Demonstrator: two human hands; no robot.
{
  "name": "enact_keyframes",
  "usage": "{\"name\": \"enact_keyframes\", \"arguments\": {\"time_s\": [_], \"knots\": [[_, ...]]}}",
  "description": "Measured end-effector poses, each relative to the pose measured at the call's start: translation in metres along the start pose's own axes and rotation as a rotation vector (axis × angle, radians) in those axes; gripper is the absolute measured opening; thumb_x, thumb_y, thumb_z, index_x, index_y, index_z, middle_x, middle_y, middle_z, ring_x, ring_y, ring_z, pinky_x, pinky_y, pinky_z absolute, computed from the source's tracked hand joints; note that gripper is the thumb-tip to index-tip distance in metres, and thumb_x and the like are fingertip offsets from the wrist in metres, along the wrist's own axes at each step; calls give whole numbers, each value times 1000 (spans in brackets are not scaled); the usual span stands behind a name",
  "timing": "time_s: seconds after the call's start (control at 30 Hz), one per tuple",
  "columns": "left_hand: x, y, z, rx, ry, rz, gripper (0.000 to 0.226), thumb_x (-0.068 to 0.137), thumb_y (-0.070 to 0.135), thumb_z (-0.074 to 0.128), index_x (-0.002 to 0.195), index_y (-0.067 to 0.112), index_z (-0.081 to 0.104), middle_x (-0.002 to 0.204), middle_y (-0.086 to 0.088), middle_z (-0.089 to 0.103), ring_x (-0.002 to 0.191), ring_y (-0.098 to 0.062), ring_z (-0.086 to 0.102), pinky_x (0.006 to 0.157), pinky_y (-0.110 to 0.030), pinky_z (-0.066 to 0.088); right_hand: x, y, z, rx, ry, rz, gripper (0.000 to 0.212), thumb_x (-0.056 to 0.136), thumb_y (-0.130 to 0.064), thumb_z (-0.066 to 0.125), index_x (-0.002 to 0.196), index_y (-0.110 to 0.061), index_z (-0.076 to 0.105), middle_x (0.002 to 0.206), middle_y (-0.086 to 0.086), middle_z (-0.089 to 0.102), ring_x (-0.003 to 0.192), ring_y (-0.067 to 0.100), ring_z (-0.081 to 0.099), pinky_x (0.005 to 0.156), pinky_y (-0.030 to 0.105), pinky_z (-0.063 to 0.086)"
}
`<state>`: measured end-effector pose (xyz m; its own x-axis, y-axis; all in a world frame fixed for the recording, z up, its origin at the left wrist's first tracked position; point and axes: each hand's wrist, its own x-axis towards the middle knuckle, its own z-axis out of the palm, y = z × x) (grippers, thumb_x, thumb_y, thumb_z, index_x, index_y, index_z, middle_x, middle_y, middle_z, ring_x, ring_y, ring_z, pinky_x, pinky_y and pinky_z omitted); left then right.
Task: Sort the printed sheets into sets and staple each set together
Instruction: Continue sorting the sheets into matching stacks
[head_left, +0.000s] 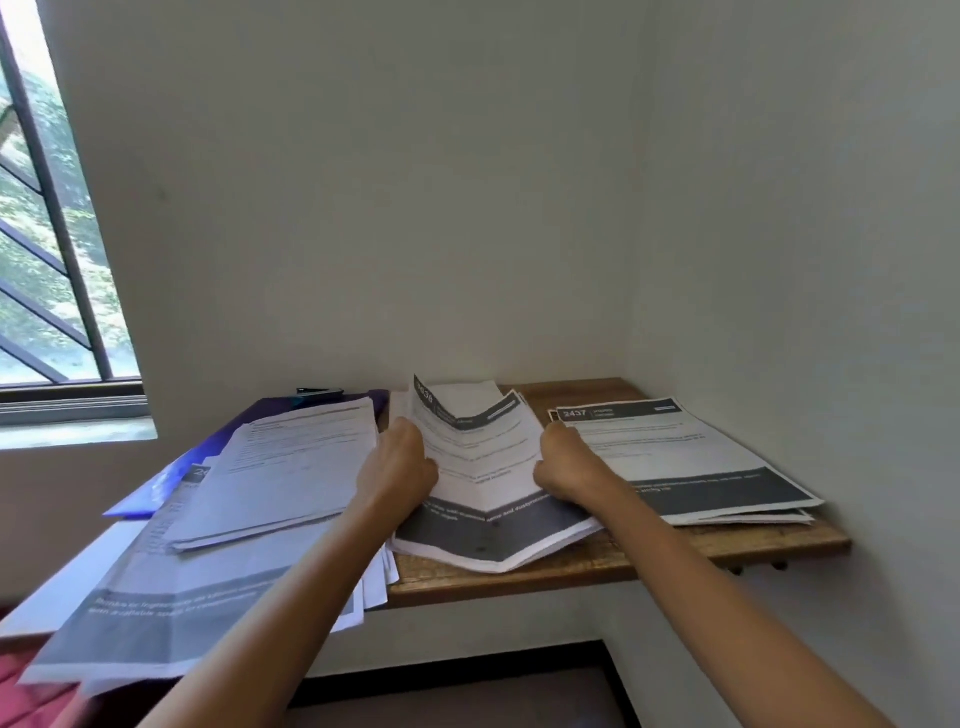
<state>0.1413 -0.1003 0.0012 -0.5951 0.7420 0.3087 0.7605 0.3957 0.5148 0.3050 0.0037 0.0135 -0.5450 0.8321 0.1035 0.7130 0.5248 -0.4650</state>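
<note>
The left hand (400, 462) and right hand (569, 465) had fingers clamped on the side edges of the middle stack (480, 457), bowed on the counter (571, 569). The left pile (291, 467) overlay a purple folder (156, 491). The right pile (680, 452) lay beside the stack.

- Left hand (397, 462) and right hand (566, 462) grip the side edges of a middle paper stack (483, 467), bowing it.
- More printed stacks lie left (280, 467) and right (691, 457) on a wooden shelf (571, 569).
</note>
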Motion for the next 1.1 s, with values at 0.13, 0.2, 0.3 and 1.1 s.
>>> {"name": "enact_keyframes", "arguments": {"time_s": [0.13, 0.2, 0.3, 1.1], "knots": [[-11, 0, 11, 202, 18, -41, 32, 95, 15, 51, 124, 3, 44, 124, -13, 53, 106, -32, 59, 76, -35, 44, -8, 1, 13, -109, -37, 16, 40, 94, -4, 44, 133, 4, 41, 139, 22, 35, 115, 32, 50, 86, 32, 43], [-13, -1, 14, 251, 40, -52, 34, 96, 18, 52, 125, 3, 42, 125, -13, 52, 105, -30, 59, 75, -34, 44, -9, 3, 19, -127, -32, 29, 45, 93, -4, 46, 136, 4, 38, 141, 21, 30, 121, 34, 43, 97, 36, 41], [-17, -1, 17, 277, 29, -66, 34, 95, 20, 53, 125, 6, 43, 124, -13, 47, 106, -30, 58, 79, -37, 49, -8, 6, 26, -141, -58, 47, 46, 93, -5, 46, 136, 5, 36, 140, 22, 29, 124, 35, 37, 104, 40, 36], [39, 91, 44, -144, -239, 250, 36, 97, 34, 55, 124, 10, 59, 125, -7, 62, 113, -21, 56, 87, -25, 40, 7, 95, -36, 22, 22, 91, 75, 81, -61, 61, 140, -18, 43, 149, 5, 40, 134, 25, 41, 106, 40, 36]]}}
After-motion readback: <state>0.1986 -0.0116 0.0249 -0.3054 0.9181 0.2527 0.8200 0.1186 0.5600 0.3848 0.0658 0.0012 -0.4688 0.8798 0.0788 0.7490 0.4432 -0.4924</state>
